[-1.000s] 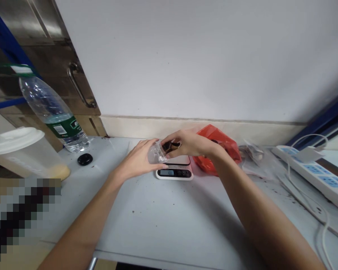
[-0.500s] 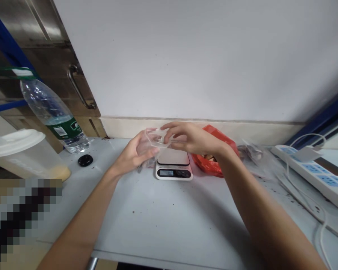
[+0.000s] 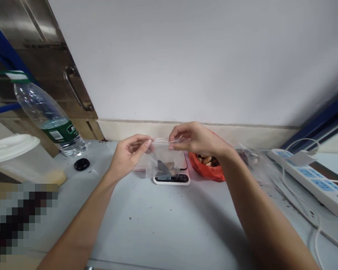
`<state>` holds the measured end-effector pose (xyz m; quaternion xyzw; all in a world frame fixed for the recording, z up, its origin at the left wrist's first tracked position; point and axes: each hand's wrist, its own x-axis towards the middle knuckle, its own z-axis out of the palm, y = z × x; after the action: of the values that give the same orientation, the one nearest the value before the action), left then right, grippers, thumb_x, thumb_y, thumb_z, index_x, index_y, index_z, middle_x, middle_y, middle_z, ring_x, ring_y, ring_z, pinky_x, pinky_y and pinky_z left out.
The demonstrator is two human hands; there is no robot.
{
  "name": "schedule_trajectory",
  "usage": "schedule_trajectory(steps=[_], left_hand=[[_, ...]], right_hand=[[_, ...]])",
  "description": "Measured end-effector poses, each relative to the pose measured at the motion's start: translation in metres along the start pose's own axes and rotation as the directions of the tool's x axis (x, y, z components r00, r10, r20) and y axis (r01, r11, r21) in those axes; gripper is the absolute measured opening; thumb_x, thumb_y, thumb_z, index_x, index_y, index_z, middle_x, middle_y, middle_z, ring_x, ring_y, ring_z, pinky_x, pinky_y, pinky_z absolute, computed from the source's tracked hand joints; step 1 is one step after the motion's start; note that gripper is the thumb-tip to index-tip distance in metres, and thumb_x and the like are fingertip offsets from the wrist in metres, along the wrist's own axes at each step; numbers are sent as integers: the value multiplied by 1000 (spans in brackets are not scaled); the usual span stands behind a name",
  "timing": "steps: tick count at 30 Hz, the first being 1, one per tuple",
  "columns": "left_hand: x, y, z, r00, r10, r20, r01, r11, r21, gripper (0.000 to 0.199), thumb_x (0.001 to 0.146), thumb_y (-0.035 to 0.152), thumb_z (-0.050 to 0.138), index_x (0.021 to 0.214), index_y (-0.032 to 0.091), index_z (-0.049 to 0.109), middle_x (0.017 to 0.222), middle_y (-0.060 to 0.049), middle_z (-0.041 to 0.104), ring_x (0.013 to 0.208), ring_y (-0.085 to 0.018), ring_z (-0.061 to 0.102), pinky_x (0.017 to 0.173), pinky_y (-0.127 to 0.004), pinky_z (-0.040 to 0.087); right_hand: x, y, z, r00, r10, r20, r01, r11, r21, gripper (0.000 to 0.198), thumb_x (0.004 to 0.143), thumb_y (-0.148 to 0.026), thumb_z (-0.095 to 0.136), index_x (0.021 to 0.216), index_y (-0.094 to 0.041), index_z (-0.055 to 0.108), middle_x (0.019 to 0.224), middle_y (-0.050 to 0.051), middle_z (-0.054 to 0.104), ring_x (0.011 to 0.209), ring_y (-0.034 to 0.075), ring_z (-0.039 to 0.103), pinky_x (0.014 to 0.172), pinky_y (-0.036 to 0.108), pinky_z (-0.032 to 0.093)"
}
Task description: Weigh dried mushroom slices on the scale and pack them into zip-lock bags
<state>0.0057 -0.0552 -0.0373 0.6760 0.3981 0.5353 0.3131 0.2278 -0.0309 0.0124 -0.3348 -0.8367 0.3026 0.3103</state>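
Note:
A clear plastic zip bag [image 3: 161, 155] hangs upright between my hands, with a few dark and brown dried pieces at its bottom. My left hand [image 3: 131, 153] pinches the bag's upper left corner between thumb and fingers. At the upper right of the opening, my right hand [image 3: 193, 140] grips the edge the same way. Behind and below the bag stands a small white digital scale [image 3: 171, 182], its display partly seen through the plastic. Just right of the scale lies a red plastic bag [image 3: 207, 172] holding brown dried slices, partly hidden by my right forearm.
On the left stand a large water bottle [image 3: 59, 129], a white-lidded plastic jug [image 3: 22, 161] and a round black object [image 3: 81, 164]. To the right are crumpled clear bags [image 3: 253, 161] and a white power strip [image 3: 310, 176] with trailing cables. A wall [image 3: 186, 60] rises behind the table.
The clear bag has come down upright in front of the scale, and its opening, held wide before, is now narrow. My hands have gone from spread round its mouth to pinching its top edge.

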Motion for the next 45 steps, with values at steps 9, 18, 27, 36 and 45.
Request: schedule_trajectory(steps=[9, 18, 27, 36, 45], left_hand=[[30, 26, 1, 984, 115, 136, -133, 982, 131, 24, 81, 43, 74, 77, 19, 70, 75, -3, 74, 70, -18, 72, 72, -29, 60], [54, 45, 27, 934, 216, 283, -270, 948, 166, 25, 86, 41, 71, 77, 18, 70, 72, -3, 73, 69, -17, 69, 69, -28, 57], [59, 65, 53, 861, 358, 361, -453, 863, 224, 18, 87, 30, 67, 75, 16, 69, 70, -2, 72, 68, -17, 69, 62, -25, 52], [47, 71, 54, 785, 430, 446, -577, 770, 272, 16, 89, 22, 58, 73, 19, 59, 68, 1, 68, 62, -12, 63, 54, -20, 48], [50, 69, 43, 785, 393, 479, -595, 693, 408, 19, 90, 29, 56, 74, 21, 60, 68, 2, 69, 61, -13, 63, 51, -21, 45]], right_hand=[[-9, 0, -20, 999, -8, -43, 9, 1000, 26, 31, 72, -44, 77, 67, -18, 60, 72, 2, 64, 68, 15, 59, 64, 29, 46], [-22, -4, -38, 999, 32, -32, -33, 999, -30, 27, 85, -44, 67, 82, -17, 65, 57, -3, 55, 53, 11, 50, 52, 25, 35], [-41, -17, -52, 993, -76, -93, 57, 980, -192, 28, 88, -37, 63, 70, -15, 62, 60, -2, 58, 57, 10, 49, 56, 25, 35], [-68, -3, -48, 972, -125, -200, 90, 980, -175, 20, 86, -30, 61, 71, -17, 61, 66, 0, 63, 60, 11, 52, 58, 25, 40], [-110, 18, -73, 956, 119, -268, -202, 930, -307, 28, 84, -42, 62, 68, -19, 62, 65, 3, 67, 59, 14, 57, 56, 28, 44]])
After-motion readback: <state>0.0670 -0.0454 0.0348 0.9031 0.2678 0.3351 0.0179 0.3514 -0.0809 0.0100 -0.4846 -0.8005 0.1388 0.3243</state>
